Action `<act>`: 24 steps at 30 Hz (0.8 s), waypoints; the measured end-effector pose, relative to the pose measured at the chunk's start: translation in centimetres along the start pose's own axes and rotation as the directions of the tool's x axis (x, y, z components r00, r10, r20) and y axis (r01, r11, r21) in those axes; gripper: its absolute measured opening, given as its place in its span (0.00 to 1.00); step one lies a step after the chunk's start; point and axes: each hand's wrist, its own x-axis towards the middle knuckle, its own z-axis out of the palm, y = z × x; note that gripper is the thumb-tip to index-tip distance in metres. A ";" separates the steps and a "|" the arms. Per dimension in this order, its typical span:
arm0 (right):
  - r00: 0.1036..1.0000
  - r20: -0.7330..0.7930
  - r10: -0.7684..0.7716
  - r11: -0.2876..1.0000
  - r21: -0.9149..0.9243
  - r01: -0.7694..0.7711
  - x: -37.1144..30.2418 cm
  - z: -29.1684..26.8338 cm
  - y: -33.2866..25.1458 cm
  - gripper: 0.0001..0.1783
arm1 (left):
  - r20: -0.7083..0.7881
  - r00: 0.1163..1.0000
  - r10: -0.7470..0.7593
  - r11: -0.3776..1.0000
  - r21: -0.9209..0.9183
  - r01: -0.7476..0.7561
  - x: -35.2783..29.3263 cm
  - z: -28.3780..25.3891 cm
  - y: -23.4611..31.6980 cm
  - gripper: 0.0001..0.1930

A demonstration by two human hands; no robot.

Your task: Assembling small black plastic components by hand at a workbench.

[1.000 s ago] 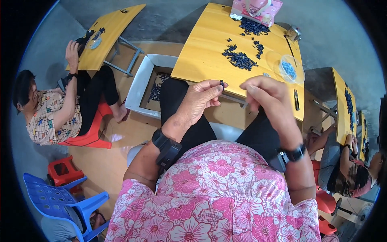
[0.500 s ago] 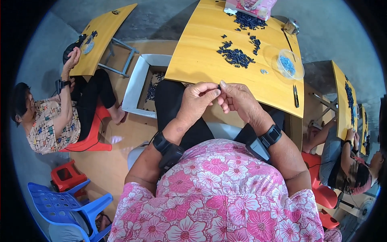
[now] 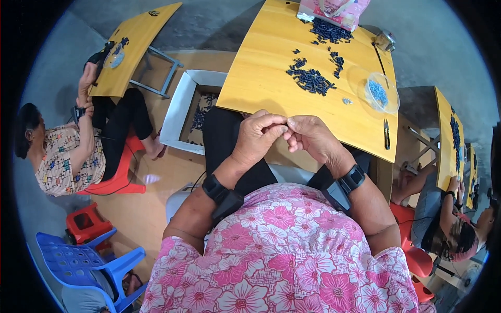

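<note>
My left hand [image 3: 257, 136] and my right hand [image 3: 317, 136] meet fingertip to fingertip in front of the table's near edge, above my lap. Both pinch a tiny dark piece, which the fingers cover almost wholly. Beyond them, on the yellow table [image 3: 261, 68], lies a pile of small dark blue-black parts [image 3: 311, 81], with a looser string of the same parts [image 3: 338, 65] behind it. To the right stands a clear round tub [image 3: 383, 94] of small light-blue pieces. Black-handled thread snips [image 3: 386, 134] lie near the right edge.
At the table's far end are another dark heap [image 3: 331, 32], a pink bag [image 3: 336, 11] and a metal tin [image 3: 385, 40]. A white box [image 3: 177, 112] with dark parts sits left of my knees. Co-workers sit at tables to the left [image 3: 68, 146] and right [image 3: 459, 229].
My hands have dropped slightly toward me, still fingertip to fingertip. The dark piece shows less between them. At left, the co-worker's raised hand has turned. My view has shifted a little.
</note>
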 end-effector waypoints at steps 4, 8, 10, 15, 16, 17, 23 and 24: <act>0.985 0.032 -0.169 0.960 -0.219 0.172 0.1 0.8 -0.2 0.12 | 0.135 0.986 -0.100 0.960 -0.246 0.131 0.2 -0.3 -0.8 0.20; 0.920 0.055 -0.387 0.731 -0.590 0.342 -0.2 0.7 0.2 0.10 | 0.232 0.965 -0.121 0.885 -0.415 0.210 0.5 0.5 -0.5 0.27; 0.894 0.048 -0.445 0.663 -0.654 0.365 -0.3 0.6 0.4 0.09 | 0.245 0.963 -0.114 0.895 -0.395 0.207 0.6 0.6 -0.4 0.26; 0.819 0.053 -0.571 0.568 -0.695 0.440 -0.2 0.3 1.3 0.10 | 0.215 0.974 -0.070 0.934 -0.328 0.139 0.7 0.9 0.3 0.22; 0.822 0.055 -0.566 0.566 -0.700 0.436 -0.3 0.3 1.2 0.10 | 0.212 0.974 -0.075 0.935 -0.325 0.143 0.7 0.9 0.5 0.21; 0.825 0.057 -0.562 0.563 -0.705 0.432 -0.4 0.3 1.2 0.10 | 0.208 0.975 -0.081 0.935 -0.323 0.146 0.6 1.0 0.6 0.20; 0.828 0.070 -0.556 0.562 -0.702 0.437 -0.9 0.2 1.4 0.11 | 0.174 0.983 -0.058 0.946 -0.305 0.110 0.1 1.7 0.6 0.22; 0.829 0.071 -0.555 0.562 -0.703 0.437 -0.9 0.2 1.5 0.11 | 0.173 0.983 -0.058 0.946 -0.307 0.110 0.1 1.7 0.7 0.22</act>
